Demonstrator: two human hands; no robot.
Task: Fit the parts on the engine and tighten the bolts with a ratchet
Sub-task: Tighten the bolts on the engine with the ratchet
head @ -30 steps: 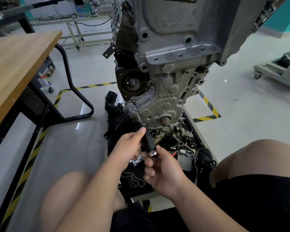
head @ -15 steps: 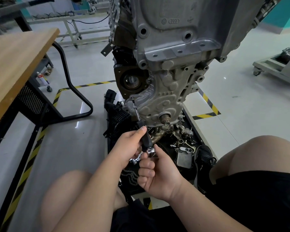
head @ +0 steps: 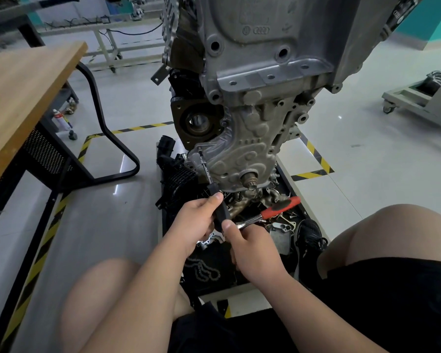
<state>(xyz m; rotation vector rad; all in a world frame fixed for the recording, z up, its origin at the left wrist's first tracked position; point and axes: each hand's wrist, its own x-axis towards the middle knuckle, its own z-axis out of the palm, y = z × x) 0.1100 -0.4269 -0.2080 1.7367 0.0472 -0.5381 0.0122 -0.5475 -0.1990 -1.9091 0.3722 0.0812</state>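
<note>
The engine (head: 265, 59) is seen standing upright in the middle of the view, with its grey front cover (head: 242, 154) turned toward the person. A driver with a black handle (head: 221, 208) is set with its thin metal tip against a bolt at the left edge of this cover. The handle is grasped by the left hand (head: 196, 222), the fingers curled round it and the thumb laid on top. The ratchet (head: 278, 208), with a red grip, is held by the right hand (head: 252, 248) at its metal head, just at the rear end of the black handle; its fingers are closed on it. Whether the head is seated there cannot be told. Under the engine a black tray (head: 222, 258) with loose parts is seen, and a wooden table (head: 23, 85) stands at the left.
</note>
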